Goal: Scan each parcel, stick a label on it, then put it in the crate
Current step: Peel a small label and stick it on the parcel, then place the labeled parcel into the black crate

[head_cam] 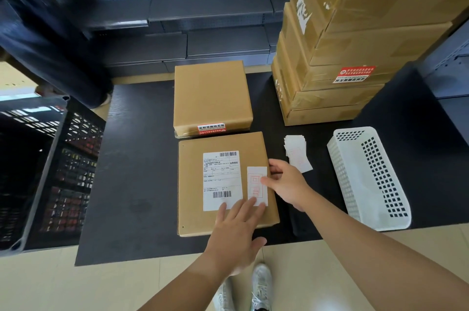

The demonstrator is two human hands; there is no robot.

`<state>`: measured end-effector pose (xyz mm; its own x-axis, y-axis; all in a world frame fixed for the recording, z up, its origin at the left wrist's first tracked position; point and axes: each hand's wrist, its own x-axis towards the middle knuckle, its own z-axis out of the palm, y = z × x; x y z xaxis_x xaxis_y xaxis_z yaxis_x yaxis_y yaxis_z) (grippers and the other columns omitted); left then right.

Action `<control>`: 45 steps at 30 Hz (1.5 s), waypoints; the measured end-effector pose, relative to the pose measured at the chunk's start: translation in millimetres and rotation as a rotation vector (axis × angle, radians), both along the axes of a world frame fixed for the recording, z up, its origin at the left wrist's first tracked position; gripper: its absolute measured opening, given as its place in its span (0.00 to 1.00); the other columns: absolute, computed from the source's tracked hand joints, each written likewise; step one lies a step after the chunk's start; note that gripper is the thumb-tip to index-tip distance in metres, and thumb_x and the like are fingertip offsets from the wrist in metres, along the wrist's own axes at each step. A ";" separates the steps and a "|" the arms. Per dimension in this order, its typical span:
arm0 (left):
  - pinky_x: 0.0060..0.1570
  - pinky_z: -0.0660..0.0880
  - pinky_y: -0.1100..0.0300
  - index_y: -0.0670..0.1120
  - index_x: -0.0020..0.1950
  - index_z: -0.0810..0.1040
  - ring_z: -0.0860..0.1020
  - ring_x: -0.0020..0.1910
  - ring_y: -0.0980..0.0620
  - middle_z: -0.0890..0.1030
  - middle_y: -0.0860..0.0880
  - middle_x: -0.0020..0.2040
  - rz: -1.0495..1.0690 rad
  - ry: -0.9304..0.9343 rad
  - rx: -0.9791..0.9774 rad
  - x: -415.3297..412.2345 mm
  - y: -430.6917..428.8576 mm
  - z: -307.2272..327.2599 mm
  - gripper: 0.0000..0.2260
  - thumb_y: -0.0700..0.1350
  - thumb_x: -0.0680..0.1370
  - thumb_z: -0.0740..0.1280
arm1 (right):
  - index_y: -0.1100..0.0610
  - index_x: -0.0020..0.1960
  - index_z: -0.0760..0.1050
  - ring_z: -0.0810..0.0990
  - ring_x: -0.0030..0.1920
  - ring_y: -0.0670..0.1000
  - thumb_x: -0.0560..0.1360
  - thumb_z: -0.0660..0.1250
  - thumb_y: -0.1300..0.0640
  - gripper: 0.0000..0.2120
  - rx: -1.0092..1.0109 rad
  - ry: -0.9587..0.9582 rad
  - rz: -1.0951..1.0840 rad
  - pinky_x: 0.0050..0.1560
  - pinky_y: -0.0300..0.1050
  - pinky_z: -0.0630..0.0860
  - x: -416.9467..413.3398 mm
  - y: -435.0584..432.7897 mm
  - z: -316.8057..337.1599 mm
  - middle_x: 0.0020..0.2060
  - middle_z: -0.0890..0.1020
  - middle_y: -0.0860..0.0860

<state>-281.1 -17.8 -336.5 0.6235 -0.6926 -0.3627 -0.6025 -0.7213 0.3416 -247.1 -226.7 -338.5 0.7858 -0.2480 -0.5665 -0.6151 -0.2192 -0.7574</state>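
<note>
The person is standing at a black table [139,183], and a flat cardboard parcel [193,183] is lying near the table's front edge. A big white shipping label [222,173] with two barcodes is sitting on the top face of the parcel. Just beside it, on its right, a small white label [257,191] with red print is lying on the cardboard.

The left hand [236,234] is resting flat on the parcel. Its fingers are straight and a little spread, and the fingertips are touching the lower edges of both labels. The right hand [286,183] is coming in from the right side. Its thumb is pressing on the middle of the small label, and its other fingers are loosely bent and resting at the right edge of the parcel, holding nothing.

A second parcel [212,97] with a red and white seal is lying just behind the first one. A tall stack of cartons [342,56] is standing at the far right of the table. A pile of loose small labels [297,153] is lying between the near parcel and a white perforated basket [368,178]. The black crate [50,171] is standing to the left of the table. Dark shelving [203,5] is running along the back, and white shoes [261,285] are showing on the pale floor below.
</note>
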 end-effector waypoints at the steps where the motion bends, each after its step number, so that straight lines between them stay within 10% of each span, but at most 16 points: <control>1: 0.77 0.36 0.44 0.59 0.82 0.43 0.43 0.81 0.52 0.45 0.56 0.82 -0.004 0.000 -0.001 -1.2 0.8 0.5 0.32 0.62 0.82 0.55 | 0.48 0.72 0.73 0.81 0.57 0.43 0.77 0.74 0.62 0.26 0.021 0.000 0.009 0.54 0.41 0.81 -6.1 1.0 -0.4 0.55 0.81 0.39; 20: 0.74 0.39 0.33 0.60 0.81 0.46 0.45 0.81 0.50 0.49 0.54 0.82 0.007 0.021 0.049 -0.6 9.3 3.3 0.30 0.59 0.83 0.56 | 0.50 0.64 0.68 0.80 0.51 0.51 0.72 0.75 0.44 0.26 -0.120 0.079 -0.210 0.41 0.43 0.76 30.4 32.2 -14.4 0.57 0.76 0.50; 27: 0.67 0.64 0.49 0.53 0.73 0.67 0.65 0.71 0.47 0.68 0.51 0.72 0.782 -0.001 -0.252 49.3 51.9 9.6 0.24 0.54 0.78 0.67 | 0.43 0.75 0.69 0.78 0.66 0.48 0.78 0.66 0.38 0.27 0.052 0.098 -0.163 0.67 0.58 0.76 -15.8 15.0 -22.3 0.66 0.80 0.43; 31: 0.61 0.75 0.48 0.51 0.76 0.63 0.75 0.64 0.48 0.73 0.51 0.69 1.159 0.443 -0.385 81.1 79.0 0.2 0.31 0.58 0.76 0.68 | 0.43 0.79 0.62 0.74 0.69 0.50 0.82 0.64 0.42 0.27 0.117 0.145 -0.194 0.72 0.56 0.71 -38.6 32.3 -13.3 0.70 0.76 0.43; 40: 0.48 0.76 0.58 0.63 0.59 0.72 0.81 0.54 0.56 0.82 0.60 0.56 1.172 0.663 -0.616 72.3 88.2 -4.8 0.07 0.52 0.83 0.64 | 0.42 0.77 0.66 0.76 0.62 0.46 0.85 0.59 0.43 0.22 0.187 0.124 -0.329 0.64 0.49 0.71 -47.9 57.4 -13.7 0.61 0.81 0.41; 45: 0.47 0.76 0.62 0.67 0.57 0.73 0.82 0.49 0.63 0.83 0.65 0.52 1.131 0.654 -0.739 66.8 90.0 16.8 0.10 0.50 0.83 0.64 | 0.43 0.77 0.66 0.76 0.58 0.42 0.85 0.59 0.44 0.21 0.197 0.050 -0.374 0.61 0.47 0.68 -48.0 62.1 12.7 0.60 0.80 0.41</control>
<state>-214.3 72.3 -319.7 0.8103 -0.1152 -0.5745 0.5390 -0.2383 0.8079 -295.1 -164.6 -325.8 0.6323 -0.3939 -0.6671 -0.6621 0.1724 -0.7294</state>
